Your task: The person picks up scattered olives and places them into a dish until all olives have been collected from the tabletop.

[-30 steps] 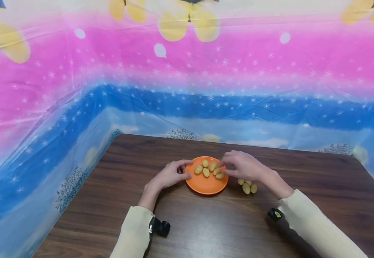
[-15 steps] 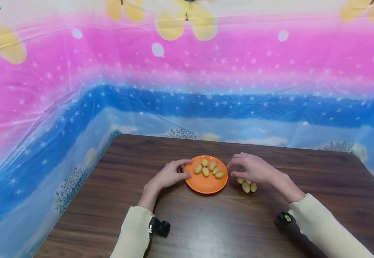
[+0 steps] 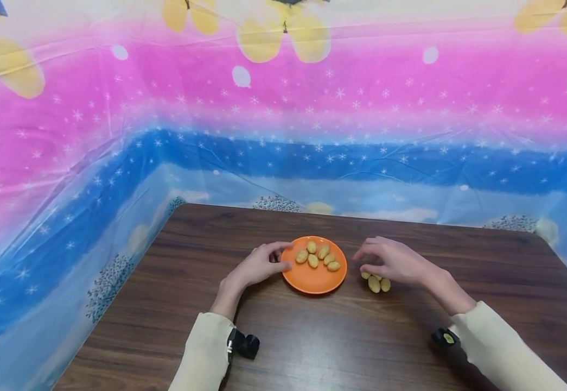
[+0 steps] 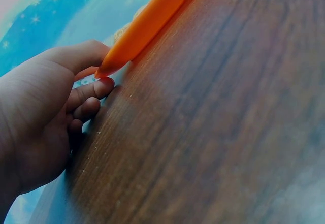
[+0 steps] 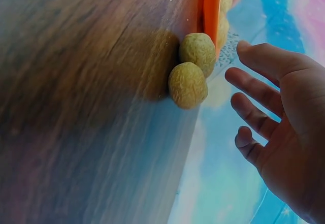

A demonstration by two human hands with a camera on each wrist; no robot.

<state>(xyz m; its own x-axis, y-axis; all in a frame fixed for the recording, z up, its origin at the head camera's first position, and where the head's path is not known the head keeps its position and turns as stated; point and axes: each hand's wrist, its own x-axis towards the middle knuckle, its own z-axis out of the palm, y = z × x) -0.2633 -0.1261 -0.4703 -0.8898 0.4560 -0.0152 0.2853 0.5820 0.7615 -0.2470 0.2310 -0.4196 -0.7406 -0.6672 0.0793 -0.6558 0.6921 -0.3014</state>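
Observation:
An orange plate (image 3: 312,279) lies on the table with several small potatoes (image 3: 313,261) on its far half; they are yellowish-brown, oval and wrinkled. My left hand (image 3: 259,264) holds the plate's left rim, thumb and fingers on either side of it, as the left wrist view also shows at the plate's edge (image 4: 147,31). To the plate's right, my right hand (image 3: 395,260) hovers over a small group of loose potatoes (image 3: 374,284) and partly hides them. In the right wrist view its fingers (image 5: 254,115) are apart and hold nothing, beside two potatoes (image 5: 188,85).
The dark wood-grain table (image 3: 312,347) meets a patterned pink and blue cloth (image 3: 283,157) at the back and left. A black wrist camera (image 3: 246,345) sits on the left sleeve, another black device (image 3: 444,338) on the right.
My right hand has drawn back from the potatoes on the plate's right side, moving right to the loose group. The left hand stays at the plate's rim.

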